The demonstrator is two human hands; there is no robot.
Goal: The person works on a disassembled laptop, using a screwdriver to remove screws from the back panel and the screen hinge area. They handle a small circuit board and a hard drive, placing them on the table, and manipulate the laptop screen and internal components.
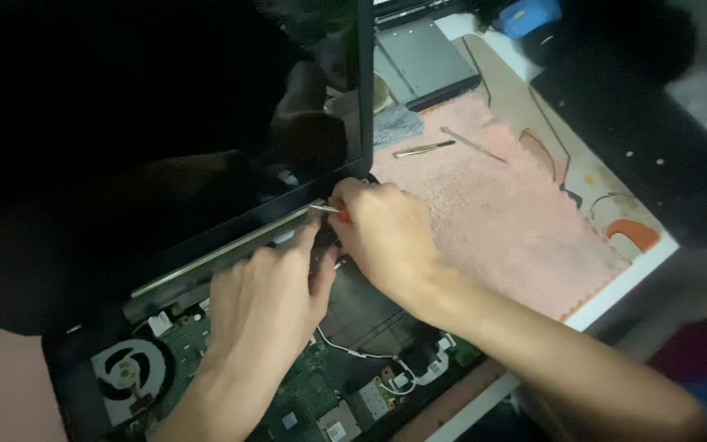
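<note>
Right hand (382,229) pinches a screwdriver (330,210), tip pointing left into the hinge (288,219); left hand (265,299) (fingers curled) presses just below.

Off to the right there's a fuzzy pink towel (501,221) spread over the white table (640,266) — a pair of tweezers (424,148) lies near its far edge, with a thin metal pick (472,144) just beside them. Farther back sits a flat grey drive-like slab (425,61), and a blue thing (529,15) in the far corner — too blurry to tell what.
</note>
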